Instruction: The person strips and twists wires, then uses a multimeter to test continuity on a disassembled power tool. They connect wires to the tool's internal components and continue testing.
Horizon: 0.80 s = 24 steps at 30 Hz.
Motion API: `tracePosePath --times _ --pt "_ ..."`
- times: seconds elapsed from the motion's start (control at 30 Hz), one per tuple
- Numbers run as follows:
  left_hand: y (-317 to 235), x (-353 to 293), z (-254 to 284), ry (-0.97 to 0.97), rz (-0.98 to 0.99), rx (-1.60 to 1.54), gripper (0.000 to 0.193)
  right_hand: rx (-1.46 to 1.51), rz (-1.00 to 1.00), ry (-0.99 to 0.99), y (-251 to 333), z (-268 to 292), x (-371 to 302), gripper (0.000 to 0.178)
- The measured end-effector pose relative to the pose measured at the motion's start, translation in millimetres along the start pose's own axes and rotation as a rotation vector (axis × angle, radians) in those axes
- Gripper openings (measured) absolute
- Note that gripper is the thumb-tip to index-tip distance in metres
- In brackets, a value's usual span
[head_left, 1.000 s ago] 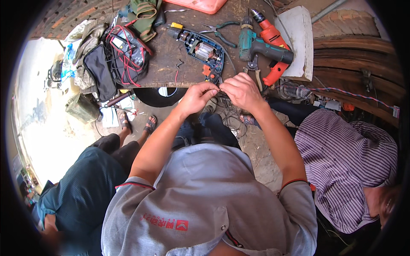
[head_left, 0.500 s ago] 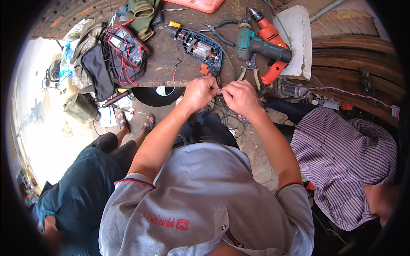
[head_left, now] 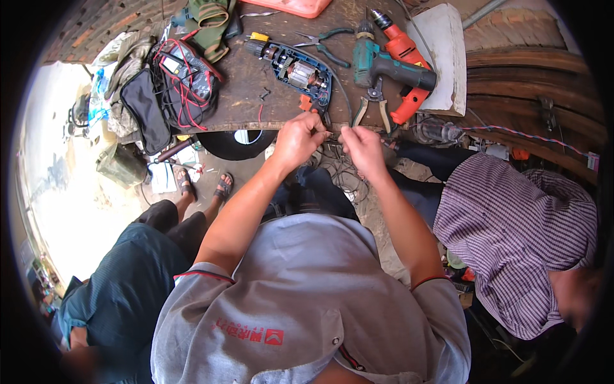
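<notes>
Near an opened blue plastic drill [head_left: 298, 75], we pinch our bare left hand [head_left: 298, 139] and bare right hand [head_left: 363, 148] closed, anything gripped too small to tell.

Left forearm [head_left: 248, 203] and right forearm [head_left: 401, 211] bare, angled inward; left hand [head_left: 299, 139] near right hand [head_left: 363, 150], narrow gap between; left with fingers bent, thumb close to fingertips; right with fingers curled in, thumb side toward left; wrists nearly straight

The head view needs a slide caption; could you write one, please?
Left hand and right hand near an opened drill on a cluttered workbench.
</notes>
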<state>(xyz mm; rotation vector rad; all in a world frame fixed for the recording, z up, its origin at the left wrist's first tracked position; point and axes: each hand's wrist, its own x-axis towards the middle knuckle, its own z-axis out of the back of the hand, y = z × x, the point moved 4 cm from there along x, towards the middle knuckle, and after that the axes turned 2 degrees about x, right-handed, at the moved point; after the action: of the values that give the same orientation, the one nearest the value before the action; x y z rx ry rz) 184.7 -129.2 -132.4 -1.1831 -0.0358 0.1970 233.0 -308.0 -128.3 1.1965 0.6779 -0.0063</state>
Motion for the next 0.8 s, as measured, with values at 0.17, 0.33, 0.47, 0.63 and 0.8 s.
tracePosePath --times 0.17,0.33,0.47,0.63,0.8 --pt "-1.8 1.5 0.0 0.023 0.037 0.026 0.014 -0.608 0.698 -0.139 42.5 -5.8 -19.1 0.015" --pt "1.2 1.9 -1.3 0.013 0.018 0.032 0.013 -0.687 0.778 -0.134 41.0 -16.5 -16.2 0.011" --pt "0.4 2.5 0.0 0.022 0.043 0.029 0.014 -0.696 0.770 -0.145 41.0 -19.7 -12.8 0.009" --pt "-2.4 2.6 1.7 0.032 0.100 0.010 0.015 -0.695 0.743 -0.165 40.5 -22.5 -9.2 0.010" --pt "3.0 1.6 -0.5 0.002 0.012 -0.034 0.012 -0.689 0.722 -0.195 38.2 -24.4 -6.1 0.011"
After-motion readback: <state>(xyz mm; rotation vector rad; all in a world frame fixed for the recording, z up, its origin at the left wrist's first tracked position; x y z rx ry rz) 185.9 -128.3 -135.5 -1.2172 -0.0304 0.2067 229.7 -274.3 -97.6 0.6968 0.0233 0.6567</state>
